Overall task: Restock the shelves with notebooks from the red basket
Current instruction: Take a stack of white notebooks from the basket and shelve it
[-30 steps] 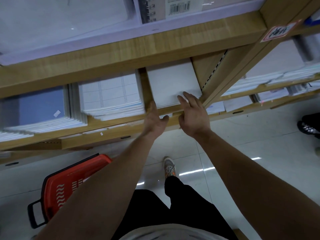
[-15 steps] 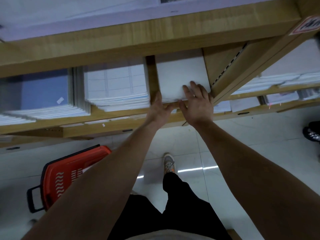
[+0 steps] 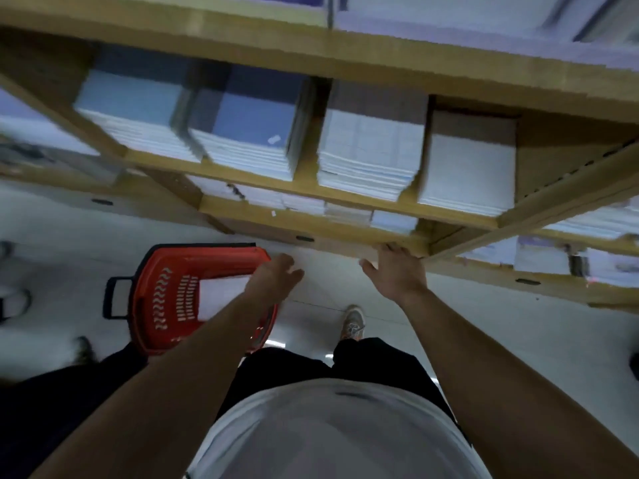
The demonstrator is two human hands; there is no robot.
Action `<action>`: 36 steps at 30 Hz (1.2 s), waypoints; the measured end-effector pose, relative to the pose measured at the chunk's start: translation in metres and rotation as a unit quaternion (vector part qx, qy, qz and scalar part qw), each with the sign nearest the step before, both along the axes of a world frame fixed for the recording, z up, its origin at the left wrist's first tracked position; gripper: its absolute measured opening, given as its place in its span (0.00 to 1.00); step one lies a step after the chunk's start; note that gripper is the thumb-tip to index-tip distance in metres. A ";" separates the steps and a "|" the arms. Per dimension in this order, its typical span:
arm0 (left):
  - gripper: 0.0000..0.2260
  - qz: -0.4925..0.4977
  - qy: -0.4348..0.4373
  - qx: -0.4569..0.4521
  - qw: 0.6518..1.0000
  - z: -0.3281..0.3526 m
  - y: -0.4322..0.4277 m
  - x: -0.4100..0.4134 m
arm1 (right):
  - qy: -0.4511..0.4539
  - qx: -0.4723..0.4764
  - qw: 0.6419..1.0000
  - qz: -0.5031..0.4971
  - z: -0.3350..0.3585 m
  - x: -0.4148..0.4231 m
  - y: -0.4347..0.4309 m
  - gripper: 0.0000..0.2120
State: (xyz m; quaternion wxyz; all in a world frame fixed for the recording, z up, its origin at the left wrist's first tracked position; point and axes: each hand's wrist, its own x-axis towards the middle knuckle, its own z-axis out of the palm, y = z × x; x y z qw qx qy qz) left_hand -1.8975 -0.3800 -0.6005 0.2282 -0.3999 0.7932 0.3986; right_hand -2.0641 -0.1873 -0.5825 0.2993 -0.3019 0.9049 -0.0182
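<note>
Dim, cool, bluish indoor light, no lamp in view. Heavy motion blur throughout, worst toward 9 and 3 o'clock, smearing the stacked notebooks (image 3: 366, 150) and the wooden shelves (image 3: 311, 53) into streaks. Deep shadow under the upper board at 12 o'clock, darkening the backs of the stacks. Small white glare on the glossy floor (image 3: 518, 340) near 6 o'clock, beside a shoe (image 3: 352, 327). Strong wide-angle bending at the edges, shelf lines bowed and splayed outward. Blocky compression along board edges. Red basket (image 3: 166, 299) at 8 o'clock vivid but soft; left hand (image 3: 273, 278) and right hand (image 3: 394, 271) blurred at the fingertips.
</note>
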 end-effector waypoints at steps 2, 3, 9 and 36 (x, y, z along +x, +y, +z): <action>0.18 0.042 -0.021 -0.011 0.999 -0.003 -0.021 0.052 | -0.030 0.005 0.999 0.040 -0.003 0.027 -0.033 0.30; 0.19 0.067 -0.032 -0.014 0.997 -0.005 -0.031 0.077 | -0.042 0.007 0.997 0.067 -0.006 0.041 -0.051 0.29; 0.24 0.238 -0.076 -0.001 0.968 -0.029 -0.070 0.200 | -0.047 0.027 0.974 0.222 -0.018 0.113 -0.156 0.26; 0.27 0.717 -0.031 0.059 0.694 -0.435 -0.125 0.231 | -0.106 0.083 0.874 0.466 -0.451 0.214 -0.419 0.30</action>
